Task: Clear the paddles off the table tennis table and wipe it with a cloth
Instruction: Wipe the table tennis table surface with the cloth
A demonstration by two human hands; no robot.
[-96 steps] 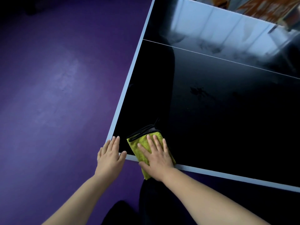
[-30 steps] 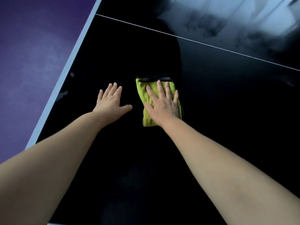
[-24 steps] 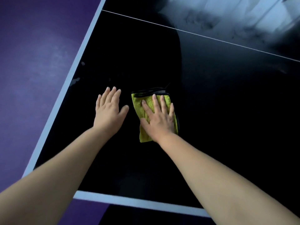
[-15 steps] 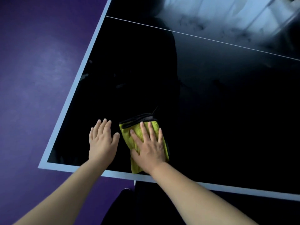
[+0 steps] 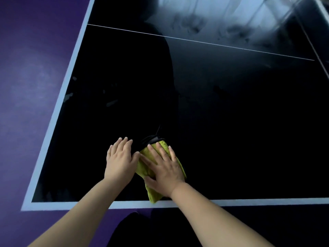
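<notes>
Item 1. Table tennis table (image 5: pixel 231 131): dark glossy top with a pale blue border band. Its near edge runs across my view at 6 o'clock and its left edge climbs toward 11 o'clock.

Item 2. Cloth (image 5: pixel 152 194): yellow-green and folded, with black trim on its 12 o'clock end. It lies flat on the table top close to the near edge, at 6 o'clock of my view. Its lowest corner overlaps the pale border.

Item 3. My right hand (image 5: pixel 164 172): palm down on the cloth, fingers straight and slightly spread. It presses the cloth to the table and grasps nothing.

Item 4. My left hand (image 5: pixel 120 161): at 9 o'clock of the cloth, flat on the bare table top. The fingers are straight and close together, released and holding nothing. The thumb reaches the cloth's left edge.

Item 5. White centre line (image 5: pixel 195 41): thin, crossing the table top from 10 o'clock toward 2 o'clock.

Item 6. Pale reflection (image 5: pixel 222 20): on the gloss beyond that line, at 12 to 1 o'clock.

Item 7. Light smudges (image 5: pixel 69 96): on the table top just inside the left border, at 9 o'clock.

Item 8. Purple floor (image 5: pixel 32 77): fills the 9 o'clock side and shows below the near edge
</notes>
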